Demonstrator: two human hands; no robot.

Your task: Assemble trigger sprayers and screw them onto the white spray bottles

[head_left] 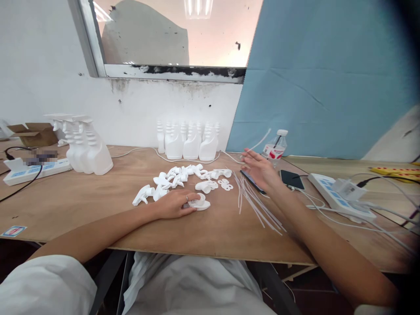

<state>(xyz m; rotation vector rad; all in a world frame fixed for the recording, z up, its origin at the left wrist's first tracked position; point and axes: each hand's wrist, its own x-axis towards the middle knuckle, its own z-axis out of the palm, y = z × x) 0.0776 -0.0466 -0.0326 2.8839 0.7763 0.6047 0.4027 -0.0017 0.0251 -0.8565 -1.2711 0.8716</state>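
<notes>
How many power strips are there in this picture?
2: a left power strip, near the bottles with triggers; a right power strip, near a phone. No other is visible.

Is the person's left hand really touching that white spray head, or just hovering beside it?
Touching. The head view shows the left hand with thumb and fingers against the side of the white spray head.

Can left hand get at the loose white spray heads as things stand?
Probably yes: the spray heads lie just beyond the left hand, seemingly uncovered, though it's on a white piece.
</notes>
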